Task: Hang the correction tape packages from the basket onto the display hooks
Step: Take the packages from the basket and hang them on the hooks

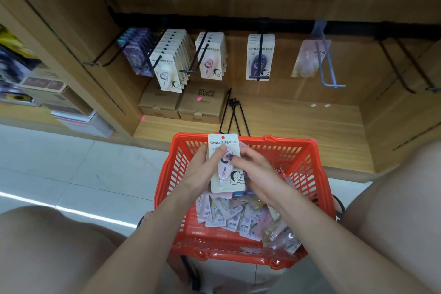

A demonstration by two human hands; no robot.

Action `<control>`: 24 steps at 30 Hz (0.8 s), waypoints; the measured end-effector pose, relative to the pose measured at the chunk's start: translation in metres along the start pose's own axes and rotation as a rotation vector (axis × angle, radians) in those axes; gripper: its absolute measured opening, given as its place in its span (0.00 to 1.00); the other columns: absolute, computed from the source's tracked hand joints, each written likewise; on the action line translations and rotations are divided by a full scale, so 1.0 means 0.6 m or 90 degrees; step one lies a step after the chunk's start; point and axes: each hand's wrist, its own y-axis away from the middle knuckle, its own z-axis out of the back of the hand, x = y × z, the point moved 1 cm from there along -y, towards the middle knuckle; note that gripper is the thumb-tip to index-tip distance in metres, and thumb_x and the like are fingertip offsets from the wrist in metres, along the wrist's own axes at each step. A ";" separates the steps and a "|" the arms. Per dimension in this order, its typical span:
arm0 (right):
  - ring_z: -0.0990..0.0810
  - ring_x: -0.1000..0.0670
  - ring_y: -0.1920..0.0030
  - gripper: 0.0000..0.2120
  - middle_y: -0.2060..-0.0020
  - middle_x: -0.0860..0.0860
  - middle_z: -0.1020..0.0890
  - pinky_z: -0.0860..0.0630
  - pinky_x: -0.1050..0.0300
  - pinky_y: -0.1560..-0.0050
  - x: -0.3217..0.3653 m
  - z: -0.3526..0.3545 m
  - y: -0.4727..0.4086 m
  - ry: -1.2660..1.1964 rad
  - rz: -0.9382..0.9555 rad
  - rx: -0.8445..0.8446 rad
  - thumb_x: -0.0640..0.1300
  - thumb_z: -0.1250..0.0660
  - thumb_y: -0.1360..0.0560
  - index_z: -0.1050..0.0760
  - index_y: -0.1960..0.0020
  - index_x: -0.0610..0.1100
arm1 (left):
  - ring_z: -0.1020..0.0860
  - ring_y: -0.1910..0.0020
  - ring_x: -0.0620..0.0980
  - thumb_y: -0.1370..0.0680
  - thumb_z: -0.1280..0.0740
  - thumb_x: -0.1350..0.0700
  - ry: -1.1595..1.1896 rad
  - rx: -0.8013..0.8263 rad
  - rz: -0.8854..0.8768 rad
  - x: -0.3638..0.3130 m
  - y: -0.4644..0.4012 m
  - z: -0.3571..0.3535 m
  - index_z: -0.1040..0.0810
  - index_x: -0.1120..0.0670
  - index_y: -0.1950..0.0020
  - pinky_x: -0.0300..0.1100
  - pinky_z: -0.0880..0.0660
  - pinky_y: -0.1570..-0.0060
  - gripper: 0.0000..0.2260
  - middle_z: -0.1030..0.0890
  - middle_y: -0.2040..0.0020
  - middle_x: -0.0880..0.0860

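The wooden display wall point(298, 7) fills the upper half of the frame, with a black rail across it and hooks sticking out toward me. Most hooks in the middle row carry packs already: a full row of cream ones point(170, 64) left of centre, a pink stack point(211, 59) next to it, a purple stack point(260, 57) at centre, and one lone pale pack on the blue hook point(330, 64) to the right. The black hooks at the far right point(405, 67) hang bare, so there is room there.

Below that, in the lower middle of the frame, sits the red basket point(307, 174) between my knees, close enough that I can reach in without stretching. Its bottom is covered with a loose heap of correction tape packs point(229, 215), lying every which way.

I hold one pink pack point(225, 162) upright above the basket's far rim, face toward me, so I can read which kind it is and find its hanging hole at the top. My left hand point(205, 169) grips its left edge, thumb on the front. My right hand point(255, 167) pinches the right side, fingers curled onto the card. Judging by the colour, it probably belongs with the pink stack.
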 end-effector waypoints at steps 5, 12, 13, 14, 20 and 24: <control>0.13 0.43 0.45 0.12 0.46 0.48 0.12 0.17 0.48 0.48 0.020 -0.004 0.003 0.018 0.038 0.027 0.44 0.27 0.24 0.16 0.41 0.45 | 0.12 0.50 0.54 0.22 0.28 0.38 -0.022 0.012 0.025 -0.031 -0.002 -0.002 0.22 0.50 0.34 0.61 0.16 0.48 0.23 0.12 0.46 0.53; 0.12 0.45 0.58 0.06 0.56 0.42 0.12 0.17 0.53 0.62 0.042 0.015 -0.008 -0.142 0.050 -0.144 0.35 0.32 0.20 0.28 0.49 0.42 | 0.12 0.50 0.52 0.18 0.32 0.44 0.028 0.053 -0.018 -0.061 0.001 0.007 0.18 0.44 0.39 0.51 0.18 0.55 0.10 0.12 0.47 0.49; 0.12 0.45 0.60 0.07 0.58 0.43 0.12 0.18 0.54 0.63 0.047 0.017 -0.006 -0.166 0.038 -0.153 0.34 0.33 0.19 0.30 0.49 0.42 | 0.12 0.50 0.51 0.18 0.32 0.44 0.026 0.064 -0.023 -0.066 0.003 0.004 0.18 0.44 0.38 0.49 0.18 0.58 0.10 0.12 0.47 0.48; 0.13 0.46 0.60 0.05 0.59 0.44 0.12 0.18 0.53 0.62 0.050 0.020 -0.005 -0.168 0.022 -0.146 0.34 0.33 0.19 0.28 0.48 0.42 | 0.12 0.50 0.51 0.19 0.31 0.44 0.020 0.081 -0.027 -0.071 0.005 0.000 0.18 0.44 0.38 0.48 0.19 0.60 0.11 0.12 0.47 0.48; 0.15 0.44 0.56 0.12 0.48 0.40 0.13 0.21 0.51 0.56 0.081 0.031 0.004 -0.144 0.008 -0.110 0.36 0.37 0.17 0.18 0.38 0.40 | 0.12 0.50 0.54 0.24 0.29 0.42 0.015 0.167 -0.029 -0.099 -0.005 -0.023 0.16 0.41 0.42 0.43 0.20 0.68 0.12 0.12 0.46 0.51; 0.15 0.45 0.54 0.13 0.44 0.41 0.13 0.19 0.49 0.51 0.114 0.070 0.008 -0.224 0.056 -0.183 0.35 0.37 0.16 0.20 0.35 0.41 | 0.12 0.49 0.57 0.26 0.28 0.40 0.008 0.199 -0.021 -0.120 -0.025 -0.022 0.16 0.43 0.44 0.53 0.16 0.61 0.14 0.12 0.46 0.53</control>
